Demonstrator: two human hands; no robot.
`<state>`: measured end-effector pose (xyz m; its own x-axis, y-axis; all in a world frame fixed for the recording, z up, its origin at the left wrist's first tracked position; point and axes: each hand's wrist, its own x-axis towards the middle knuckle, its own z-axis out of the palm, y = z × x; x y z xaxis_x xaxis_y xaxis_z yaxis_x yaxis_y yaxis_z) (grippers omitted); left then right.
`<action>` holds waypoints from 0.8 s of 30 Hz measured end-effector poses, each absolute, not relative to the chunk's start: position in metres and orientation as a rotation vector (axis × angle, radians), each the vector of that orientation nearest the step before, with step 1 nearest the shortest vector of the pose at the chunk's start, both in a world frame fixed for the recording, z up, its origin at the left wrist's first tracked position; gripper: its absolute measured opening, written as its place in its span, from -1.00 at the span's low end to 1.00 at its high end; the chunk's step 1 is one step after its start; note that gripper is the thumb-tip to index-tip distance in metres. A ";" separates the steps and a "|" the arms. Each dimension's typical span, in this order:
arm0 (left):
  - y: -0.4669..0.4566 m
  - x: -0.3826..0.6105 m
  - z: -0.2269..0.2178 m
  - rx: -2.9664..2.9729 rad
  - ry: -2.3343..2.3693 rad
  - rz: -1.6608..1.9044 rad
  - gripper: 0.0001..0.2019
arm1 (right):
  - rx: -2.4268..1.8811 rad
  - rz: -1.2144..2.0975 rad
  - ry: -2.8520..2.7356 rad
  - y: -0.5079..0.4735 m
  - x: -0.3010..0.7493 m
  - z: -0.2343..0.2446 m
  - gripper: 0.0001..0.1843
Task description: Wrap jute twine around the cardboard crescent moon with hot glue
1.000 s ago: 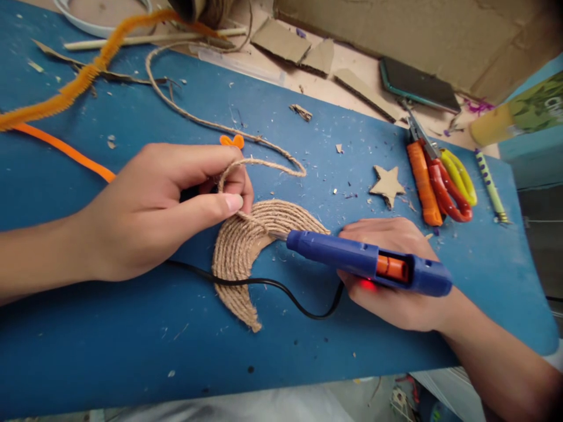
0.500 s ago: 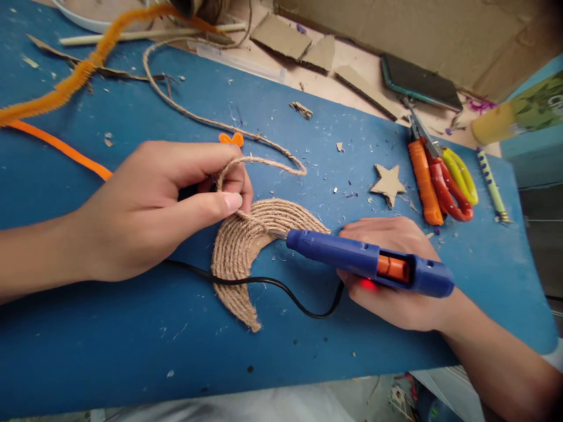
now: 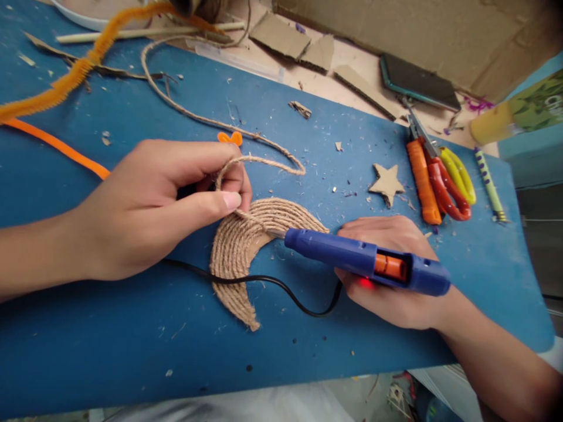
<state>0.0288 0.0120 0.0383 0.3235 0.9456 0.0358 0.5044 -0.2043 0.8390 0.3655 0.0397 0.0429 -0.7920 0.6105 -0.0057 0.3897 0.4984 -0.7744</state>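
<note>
Between thumb and fingers, my left hand (image 3: 171, 205) pinches a strand of jute twine (image 3: 275, 161) that loops out across the table. Below its fingertips lies a crescent-shaped piece of cardboard (image 3: 235, 243), mostly covered in curved rows of twine, with a bare strip along its inner edge. My right hand (image 3: 391, 275) is wrapped around a blue hot glue gun (image 3: 334, 249). The gun's metal nozzle points left and meets the crescent's inner edge near the strand; whether glue is coming out cannot be seen. A black cord (image 3: 281, 285) crosses over the crescent.
A cardboard star (image 3: 386, 184) lies to the right, near an orange-handled cutter (image 3: 423, 181) and red-handled pliers (image 3: 446, 187). A phone (image 3: 420, 82) and cardboard scraps (image 3: 279, 35) line the far side. An orange pipe cleaner (image 3: 65, 85) arches at the left.
Both hands, the glue gun and the crescent keep almost the same positions. The whole view has shifted very slightly.
</note>
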 end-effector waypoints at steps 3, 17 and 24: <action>0.012 0.029 0.038 1.843 1.282 0.746 -0.75 | -0.855 1.174 -2.478 0.040 0.366 0.043 -0.78; 0.012 0.030 0.040 1.829 1.335 0.718 -0.74 | -0.842 1.146 -2.487 0.039 0.365 0.043 -0.80; 0.012 0.029 0.039 1.833 1.293 0.730 -0.75 | -0.884 1.161 -2.488 0.038 0.365 0.046 -0.77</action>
